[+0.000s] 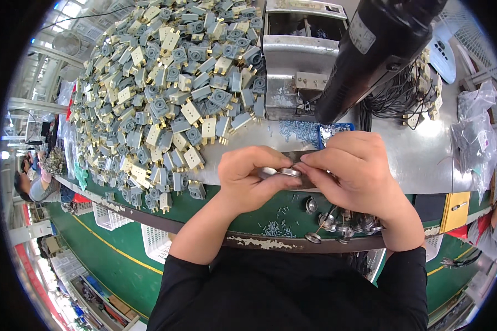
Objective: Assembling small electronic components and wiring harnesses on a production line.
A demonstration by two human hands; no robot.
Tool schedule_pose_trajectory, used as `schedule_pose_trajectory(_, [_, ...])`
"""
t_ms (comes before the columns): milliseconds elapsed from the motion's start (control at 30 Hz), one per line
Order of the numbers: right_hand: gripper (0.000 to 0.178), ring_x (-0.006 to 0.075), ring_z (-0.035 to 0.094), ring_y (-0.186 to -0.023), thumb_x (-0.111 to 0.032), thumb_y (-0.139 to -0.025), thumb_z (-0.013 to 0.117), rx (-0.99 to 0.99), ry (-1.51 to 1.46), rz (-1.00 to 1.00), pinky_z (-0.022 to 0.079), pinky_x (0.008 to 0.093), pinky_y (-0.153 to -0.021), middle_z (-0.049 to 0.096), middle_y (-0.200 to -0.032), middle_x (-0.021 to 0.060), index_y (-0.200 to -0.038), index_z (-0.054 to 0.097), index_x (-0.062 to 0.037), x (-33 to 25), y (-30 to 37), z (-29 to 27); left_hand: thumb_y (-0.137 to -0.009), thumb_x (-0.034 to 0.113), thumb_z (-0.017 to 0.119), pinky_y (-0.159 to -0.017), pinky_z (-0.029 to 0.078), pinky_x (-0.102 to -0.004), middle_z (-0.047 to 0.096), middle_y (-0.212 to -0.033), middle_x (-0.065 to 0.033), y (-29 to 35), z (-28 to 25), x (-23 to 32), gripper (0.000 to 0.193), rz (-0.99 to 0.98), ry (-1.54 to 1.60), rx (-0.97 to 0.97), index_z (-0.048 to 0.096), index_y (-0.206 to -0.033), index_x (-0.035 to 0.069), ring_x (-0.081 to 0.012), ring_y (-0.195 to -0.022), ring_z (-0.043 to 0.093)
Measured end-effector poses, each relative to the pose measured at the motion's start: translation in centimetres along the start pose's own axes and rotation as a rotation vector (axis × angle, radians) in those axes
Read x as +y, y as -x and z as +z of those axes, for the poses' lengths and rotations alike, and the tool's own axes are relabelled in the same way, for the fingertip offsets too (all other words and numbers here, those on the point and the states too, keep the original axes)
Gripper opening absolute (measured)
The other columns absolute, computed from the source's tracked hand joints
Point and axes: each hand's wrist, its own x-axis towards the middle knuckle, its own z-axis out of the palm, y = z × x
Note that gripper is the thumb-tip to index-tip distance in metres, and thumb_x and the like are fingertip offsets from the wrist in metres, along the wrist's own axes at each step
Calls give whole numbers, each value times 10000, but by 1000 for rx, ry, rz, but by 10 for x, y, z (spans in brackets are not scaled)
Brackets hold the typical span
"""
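My left hand [254, 175] pinches a small round metal part [289, 172] with a shiny rim between thumb and fingers. Close against it, my right hand [350, 168] has thumb and forefinger pressed together at the part's right side; what lies between those fingertips is hidden. Both hands are over the near edge of the metal worktop. Below my right hand, several similar round metal parts [345, 227] lie on the green strip of the bench, and one more metal part [311, 204] sits apart from them. A heap of small screws [279, 228] lies left of these.
A large heap of grey and cream plug-like housings [176, 99] covers the left side. A black powered screwdriver [364, 55] hangs before a metal screw feeder [301, 60]. Beyond my hands is a blue tray [345, 127]. Black cables [397, 96] and plastic bags [475, 132] lie right.
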Motion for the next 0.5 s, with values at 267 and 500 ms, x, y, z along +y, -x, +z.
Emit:
schedule_pose_trajectory(267, [248,316,615,-625,-13,-812,733,-118,-162,155,470,408,-570,611,-709,129,-1054,748,40,-10,-4,-5,-768,-143,741,-655,576,-303,766,-900,-147,-14,-13,17,261,187,-436,-45,725,-998,-21,-230,-751,751])
schedule_pose_trajectory(500, [435,320,644,-708,-64,-894,683,-205,-256,273,495,411,-648,670,-841,172,-1311,682,60,-5,1,-1,-795,-89,792,-712,595,-327,761,-901,-133,-19,-9,7,264,247,-505,70,724,-1032,6,-256,-789,749])
